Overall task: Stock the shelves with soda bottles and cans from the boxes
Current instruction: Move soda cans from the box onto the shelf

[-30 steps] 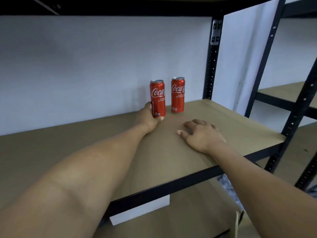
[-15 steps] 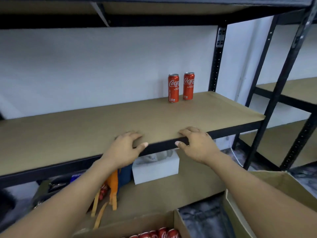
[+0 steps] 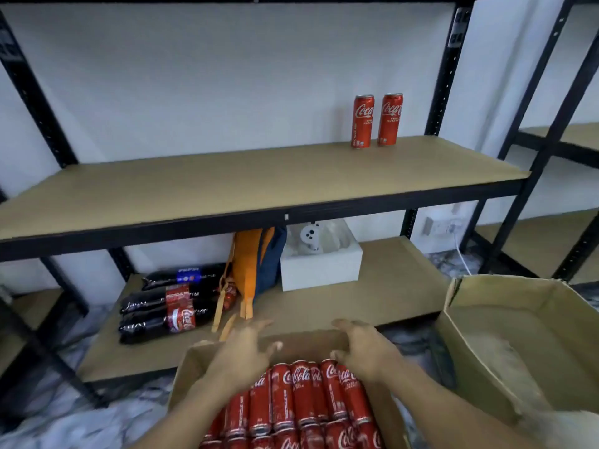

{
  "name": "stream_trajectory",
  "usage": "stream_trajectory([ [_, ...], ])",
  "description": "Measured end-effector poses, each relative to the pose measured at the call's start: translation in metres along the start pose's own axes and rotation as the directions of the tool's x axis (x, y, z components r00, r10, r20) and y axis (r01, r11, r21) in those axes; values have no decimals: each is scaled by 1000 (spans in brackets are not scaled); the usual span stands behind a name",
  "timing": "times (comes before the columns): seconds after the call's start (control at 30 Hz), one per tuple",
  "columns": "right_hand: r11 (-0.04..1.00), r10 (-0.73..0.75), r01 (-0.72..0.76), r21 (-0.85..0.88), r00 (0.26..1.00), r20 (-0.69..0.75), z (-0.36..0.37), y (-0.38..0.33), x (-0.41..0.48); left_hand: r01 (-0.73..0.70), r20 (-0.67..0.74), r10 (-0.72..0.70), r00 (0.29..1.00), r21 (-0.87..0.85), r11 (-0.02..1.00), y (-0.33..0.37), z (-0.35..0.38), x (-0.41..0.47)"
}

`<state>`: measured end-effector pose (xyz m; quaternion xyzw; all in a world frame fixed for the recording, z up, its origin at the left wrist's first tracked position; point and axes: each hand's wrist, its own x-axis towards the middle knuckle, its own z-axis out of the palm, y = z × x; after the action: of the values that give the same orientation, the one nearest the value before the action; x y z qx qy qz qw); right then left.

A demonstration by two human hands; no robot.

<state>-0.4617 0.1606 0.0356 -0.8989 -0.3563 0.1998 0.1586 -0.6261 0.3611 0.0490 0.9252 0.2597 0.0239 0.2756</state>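
**Spotter:** What have you got under you?

**Operator:** My left hand point(image 3: 241, 354) and right hand point(image 3: 363, 348) both hover over the far end of the open box point(image 3: 194, 361). The fingers point(image 3: 259, 325) are spread apart, with nothing in either hand. The packed cans point(image 3: 301, 393) lie on their sides in tight rows just beneath. Two cans point(image 3: 363, 121) stand upright near the back right corner of the middle shelf point(image 3: 227, 183). The bottles point(image 3: 168, 306) lie at the left end of the lower shelf point(image 3: 372, 299).

**Spotter:** What worries you?

**Operator:** The packing, mostly. The cans touch along their sides, so I judge there's little room to get fingers round one. If I pinch only the end of a can, it could slip, drop back on the rest and dent them. Pulling hard might also drag the cardboard wall or tip the box.

**Spotter:** And on the way up?

**Operator:** The black front edge of the middle shelf sits between the box and the standing pair. If I come up too close, I'd likely knock a can against it. When I set one down beside those two, a careless nudge could topple them. A fallen can would roll toward the front edge.

**Spotter:** The picture's smeared around the hands.

**Operator:** Yes, so I can't tell whether any fingertip touches a can.
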Motion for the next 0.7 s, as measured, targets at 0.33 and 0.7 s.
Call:
stream_trajectory([
  [0.33, 976, 172, -198, 90, 956, 236, 108, 49, 14, 381, 275, -360, 891, -26, 924, -82, 106, -1],
  [0.7, 905, 379, -415, 90, 886, 268, 166, 90, 65, 615, 169, -607, 777, 2, 788, -153, 163, 50],
])
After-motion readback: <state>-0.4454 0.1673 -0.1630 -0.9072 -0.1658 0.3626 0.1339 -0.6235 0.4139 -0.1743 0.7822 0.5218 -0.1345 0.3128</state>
